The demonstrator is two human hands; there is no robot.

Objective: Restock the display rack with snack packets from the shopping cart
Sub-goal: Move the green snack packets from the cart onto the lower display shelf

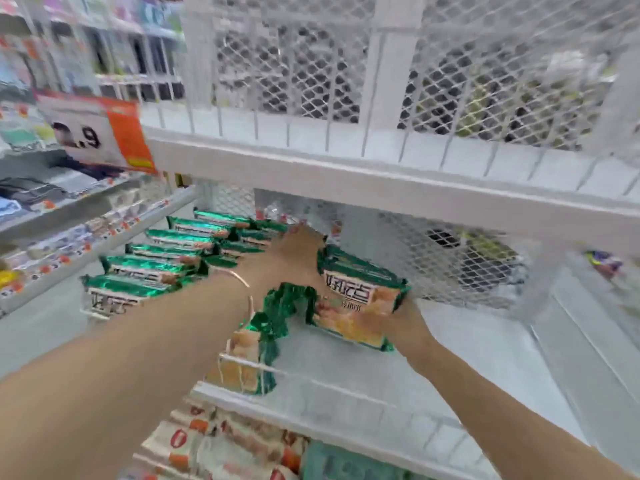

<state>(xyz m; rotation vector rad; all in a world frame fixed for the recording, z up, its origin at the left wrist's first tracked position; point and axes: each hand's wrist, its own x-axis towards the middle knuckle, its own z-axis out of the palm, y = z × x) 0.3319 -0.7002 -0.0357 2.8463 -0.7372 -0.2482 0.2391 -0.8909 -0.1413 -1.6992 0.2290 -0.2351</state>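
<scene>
Both my hands are inside the middle shelf (450,341) of the white wire display rack. My left hand (294,258) reaches in and rests on top of a green and orange snack packet (360,306); its fingers are hidden behind the packet. My right hand (401,323) grips the same packet from below at its right end. Another such packet (249,358) leans against the shelf's front wire rail. A row of several matching green packets (166,265) stands on edge at the shelf's left side.
The upper shelf (381,188) hangs low over my hands. A mesh back panel (450,265) closes the rack. Red and white packets (225,445) fill the shelf below. A price sign (97,133) and neighbouring store shelves (52,216) stand at the left.
</scene>
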